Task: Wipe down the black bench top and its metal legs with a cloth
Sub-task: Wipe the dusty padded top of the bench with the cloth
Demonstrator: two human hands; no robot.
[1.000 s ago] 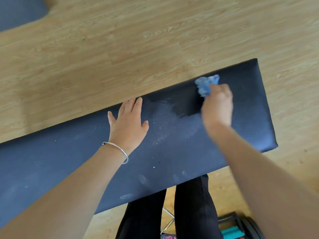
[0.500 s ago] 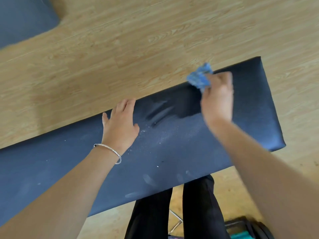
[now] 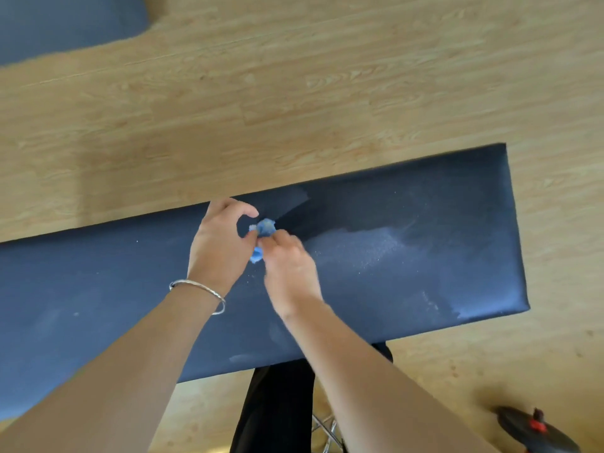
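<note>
cloth (image 3: 264, 227) first: the small blue wad sits bunched between your two hands, just above the bench top (image 3: 425, 256) near its far edge, around the middle of the part you can see. no bins, trays or boxes show in your view, so nothing is held in anything. your left hand (image 3: 219, 246) is raised off the surface, palm down and curled, its thumb tip pressed against the near side of the cloth and its index finger arched over it with a gap between; whether that hand truly pinches the cloth or only touches it, you cannot tell. your right hand (image 3: 291, 269) comes in from the lower right, knuckles up, its fingertips closed on the cloth's right and lower parts, and a bit of blue pokes out below between the two hands. a thin silver bracelet (image 3: 199, 291) rings your left wrist. both forearms stretch up from the bottom of the frame across the black top. to the right of your hands the surface shows a pale dusty patch beside darker streaks. the bench lies slanted across a wood floor (image 3: 294, 93). under the near edge you can see your dark trousers (image 3: 277, 403) and a bit of shiny metal leg (image 3: 327, 429).
</note>
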